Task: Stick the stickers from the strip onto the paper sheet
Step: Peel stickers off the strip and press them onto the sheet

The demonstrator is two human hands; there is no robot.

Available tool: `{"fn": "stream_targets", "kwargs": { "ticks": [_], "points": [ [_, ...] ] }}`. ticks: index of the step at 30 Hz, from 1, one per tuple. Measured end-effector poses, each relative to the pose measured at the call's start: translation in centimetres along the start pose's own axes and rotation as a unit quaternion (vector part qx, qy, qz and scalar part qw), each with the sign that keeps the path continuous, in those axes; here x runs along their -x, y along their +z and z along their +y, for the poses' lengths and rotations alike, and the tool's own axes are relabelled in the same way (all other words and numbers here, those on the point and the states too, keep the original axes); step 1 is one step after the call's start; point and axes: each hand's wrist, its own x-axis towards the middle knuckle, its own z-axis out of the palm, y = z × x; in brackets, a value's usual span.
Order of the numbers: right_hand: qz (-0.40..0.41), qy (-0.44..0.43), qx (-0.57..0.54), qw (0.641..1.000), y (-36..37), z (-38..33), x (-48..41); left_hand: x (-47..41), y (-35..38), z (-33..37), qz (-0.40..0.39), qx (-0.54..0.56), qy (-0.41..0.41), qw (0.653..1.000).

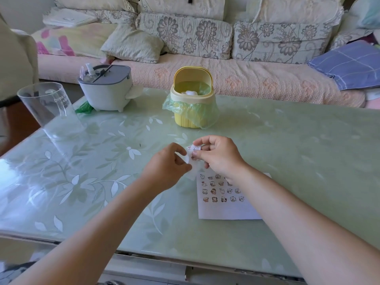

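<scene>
A pale-green, leaf-patterned glass table (pixel 287 151) is set before a pink-covered sofa (pixel 246 79) — floral cushions (pixel 185 36) are lined along its back, brightly daylit.

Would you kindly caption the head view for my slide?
Left hand and right hand pinch the sticker strip just beyond the paper sheet.

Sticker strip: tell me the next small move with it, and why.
Probably peel one sticker free with the right hand while the left hand steadies the sticker strip. Both hands pinch the strip just past the paper sheet, and no loose sticker shows on a fingertip. The sheet carries rows of stickers, with bare paper below them for the next one.
</scene>
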Motion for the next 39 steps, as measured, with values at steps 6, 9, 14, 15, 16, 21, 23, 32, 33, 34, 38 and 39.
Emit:
{"fn": "stream_targets", "kwargs": {
  "ticks": [6,9,14,15,16,21,23,32,33,34,38,39],
  "points": [
    [0.006,-0.035,0.055,0.998,-0.3,-0.2,-0.2,-0.1,0.0,0.1,0.042,0.061,-0.023,0.997],
    [-0.004,-0.037,0.073,0.997,-0.4,-0.4,0.0,-0.1,0.1,0.0,0.051,0.090,-0.035,0.994],
    [-0.006,-0.025,0.064,0.998,-0.6,-0.8,0.1,0.0,0.1,0.2,0.087,0.077,0.013,0.993],
    [-0.010,-0.017,0.043,0.999,-0.5,-0.9,0.2,0.0,0.1,0.3,0.078,0.075,0.019,0.994],
    [-0.015,-0.008,0.028,0.999,-0.5,-1.1,0.2,0.0,0.0,0.4,0.069,0.075,0.018,0.995],
    [-0.005,0.029,0.024,0.999,-0.3,-0.9,0.2,-0.1,0.1,0.2,0.058,0.079,0.011,0.995],
    [0.001,0.022,0.005,1.000,-0.2,-0.7,0.2,-0.1,0.1,0.2,0.057,0.072,0.016,0.996],
    [-0.028,-0.007,0.005,1.000,-0.6,-0.7,0.4,0.1,0.4,0.0,0.075,0.064,0.019,0.995],
    [-0.031,-0.011,0.007,0.999,-0.6,-0.7,0.5,0.1,0.3,0.0,0.075,0.075,0.012,0.994],
    [-0.033,-0.015,0.008,0.999,-0.6,-0.7,0.5,0.0,0.2,0.0,0.074,0.084,0.006,0.994],
    [-0.023,-0.024,0.003,0.999,-0.7,-0.6,0.5,0.1,-0.2,0.2,0.052,0.134,0.013,0.990],
    [-0.021,-0.026,0.006,0.999,-0.6,-0.6,0.5,0.1,-0.2,0.2,0.051,0.137,0.014,0.989]
  ]
}}
